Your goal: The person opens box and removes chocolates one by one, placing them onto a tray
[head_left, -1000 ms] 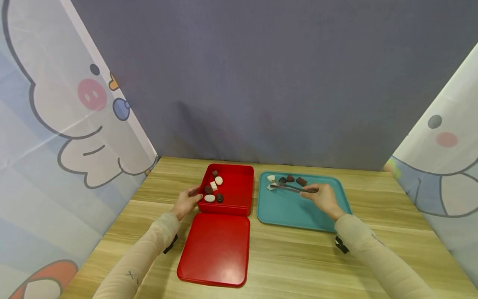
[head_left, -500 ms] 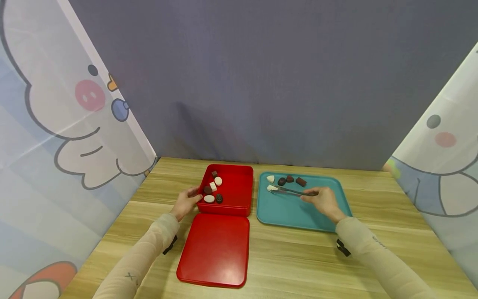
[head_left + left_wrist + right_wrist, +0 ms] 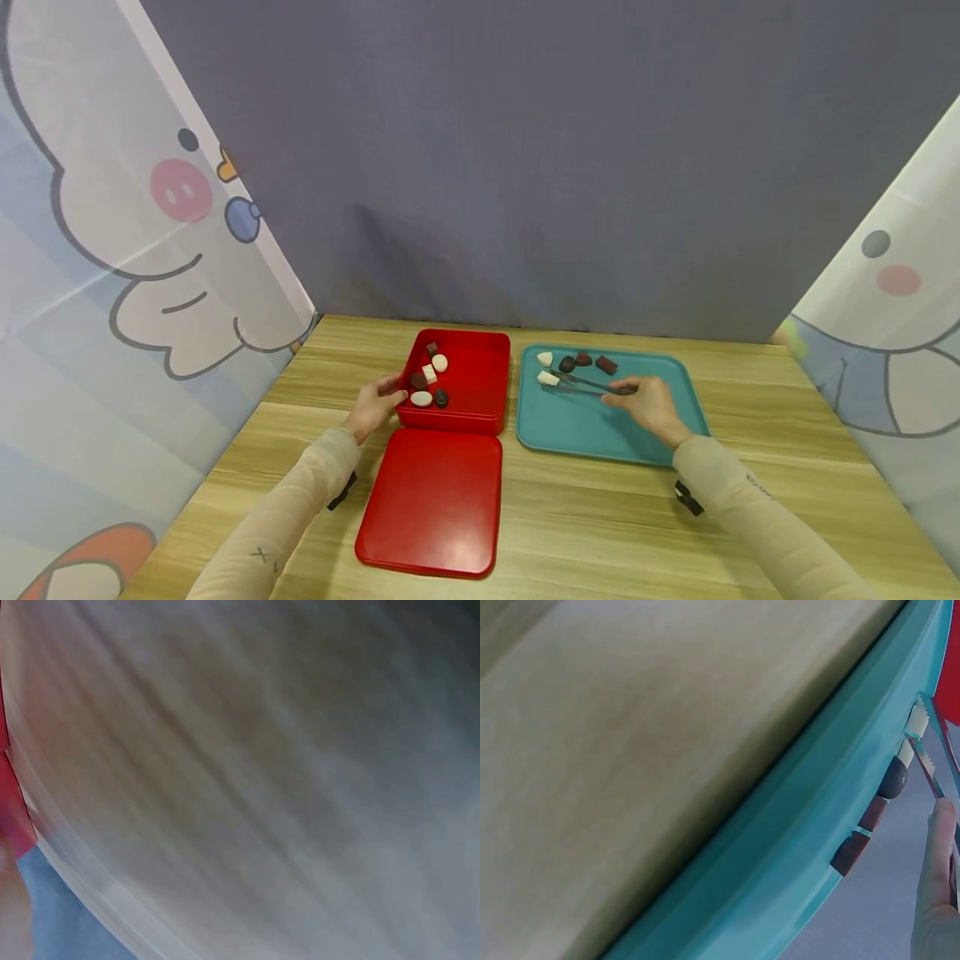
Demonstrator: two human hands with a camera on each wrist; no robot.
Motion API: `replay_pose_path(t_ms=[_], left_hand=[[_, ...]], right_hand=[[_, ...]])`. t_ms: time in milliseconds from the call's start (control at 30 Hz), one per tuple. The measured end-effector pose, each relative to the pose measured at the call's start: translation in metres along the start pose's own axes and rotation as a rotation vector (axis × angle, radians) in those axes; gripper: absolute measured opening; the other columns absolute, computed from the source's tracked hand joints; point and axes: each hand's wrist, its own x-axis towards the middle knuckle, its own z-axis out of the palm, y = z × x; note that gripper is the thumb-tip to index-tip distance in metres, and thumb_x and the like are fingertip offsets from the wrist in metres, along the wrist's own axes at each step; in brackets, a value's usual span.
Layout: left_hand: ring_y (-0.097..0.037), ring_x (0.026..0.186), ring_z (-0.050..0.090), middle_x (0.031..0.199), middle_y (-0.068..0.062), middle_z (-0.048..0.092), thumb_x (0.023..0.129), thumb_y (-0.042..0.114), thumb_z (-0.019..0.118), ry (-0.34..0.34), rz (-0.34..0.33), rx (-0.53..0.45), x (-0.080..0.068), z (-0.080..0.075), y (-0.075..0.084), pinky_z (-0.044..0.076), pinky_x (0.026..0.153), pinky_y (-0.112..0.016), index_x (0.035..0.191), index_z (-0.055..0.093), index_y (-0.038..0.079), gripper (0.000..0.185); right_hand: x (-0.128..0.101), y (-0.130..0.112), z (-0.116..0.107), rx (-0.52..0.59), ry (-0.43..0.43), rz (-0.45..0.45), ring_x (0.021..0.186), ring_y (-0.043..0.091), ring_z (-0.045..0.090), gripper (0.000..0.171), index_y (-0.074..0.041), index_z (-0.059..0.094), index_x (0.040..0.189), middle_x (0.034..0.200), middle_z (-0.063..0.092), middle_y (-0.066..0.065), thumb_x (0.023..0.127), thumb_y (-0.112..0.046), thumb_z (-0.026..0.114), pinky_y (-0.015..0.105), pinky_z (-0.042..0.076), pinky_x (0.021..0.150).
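Observation:
My right hand (image 3: 645,404) holds dark tongs (image 3: 596,384) over the teal tray, and in the right wrist view a finger lies along one arm of them. The tongs' arms are spread, their toothed ends on either side of a white chocolate piece (image 3: 548,378) on the tray. Behind it lie another white piece (image 3: 544,358), a dark oval chocolate (image 3: 567,364), a dark brown one (image 3: 583,358) and a brown block (image 3: 607,364). My left hand (image 3: 372,406) grips the near left side of a red box (image 3: 505,392), thumb on its rim. The left wrist view is mostly blurred tabletop.
Inside the box, several dark and white chocolates (image 3: 429,373) sit along the left side. A flat red lid (image 3: 435,500) lies right in front of the box. The teal tray (image 3: 600,446) stands to its right on the wooden table (image 3: 585,525). A grey curtain (image 3: 525,167) hangs behind.
The tongs' ends drew together around the white piece half a second ago and are now spread apart again. The white piece has turned slightly. My left hand stays on the box.

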Motion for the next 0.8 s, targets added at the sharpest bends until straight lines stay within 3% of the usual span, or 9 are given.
replay_pose_path(t_ms=[333, 433, 600, 667, 800], left_hand=[[-0.036, 0.127, 0.04, 0.138, -0.024, 0.041, 0.093, 0.011, 0.051, -0.003, -0.002, -0.009, -0.002, 0.0, 0.003, 0.036, 0.103, -0.045, 0.139, 0.034, -0.003, 0.051], [-0.037, 0.127, 0.039, 0.138, -0.026, 0.04, 0.093, 0.009, 0.05, -0.017, -0.007, -0.015, -0.009, 0.001, 0.014, 0.036, 0.103, -0.046, 0.139, 0.034, -0.006, 0.051], [-0.037, 0.126, 0.041, 0.137, -0.026, 0.041, 0.093, 0.009, 0.05, -0.01, 0.005, 0.001, -0.007, 0.001, 0.01, 0.036, 0.103, -0.046, 0.138, 0.035, -0.006, 0.05], [-0.036, 0.126, 0.041, 0.137, -0.025, 0.042, 0.093, 0.01, 0.051, -0.003, 0.01, 0.006, -0.003, 0.0, 0.002, 0.037, 0.103, -0.046, 0.138, 0.036, -0.004, 0.05], [-0.037, 0.126, 0.041, 0.136, -0.025, 0.042, 0.093, 0.01, 0.051, -0.001, 0.011, 0.008, -0.002, 0.0, 0.002, 0.037, 0.103, -0.045, 0.138, 0.036, -0.005, 0.05]], right_hand=[[0.0, -0.008, -0.005, 0.035, 0.014, -0.001, 0.1, 0.032, 0.058, 0.044, -0.008, 0.064, 0.114, 0.124, 0.056, 0.02, 0.081, -0.035, 0.069, 0.039, 0.052, 0.074], [-0.001, -0.015, -0.007, 0.06, 0.026, 0.005, 0.105, 0.032, 0.056, 0.049, -0.009, 0.062, 0.119, 0.127, 0.054, 0.019, 0.081, -0.04, 0.067, 0.04, 0.051, 0.077], [-0.003, -0.031, -0.008, 0.127, 0.05, -0.005, 0.112, 0.032, 0.052, 0.057, -0.011, 0.058, 0.125, 0.13, 0.052, 0.016, 0.08, -0.045, 0.067, 0.042, 0.05, 0.083], [-0.002, -0.039, -0.006, 0.142, 0.057, -0.018, 0.113, 0.032, 0.052, 0.057, -0.011, 0.058, 0.124, 0.13, 0.053, 0.016, 0.079, -0.044, 0.068, 0.043, 0.049, 0.084], [0.002, -0.055, 0.001, 0.158, 0.063, -0.05, 0.108, 0.031, 0.054, 0.054, -0.01, 0.062, 0.118, 0.123, 0.057, 0.015, 0.077, -0.043, 0.071, 0.041, 0.05, 0.081]])
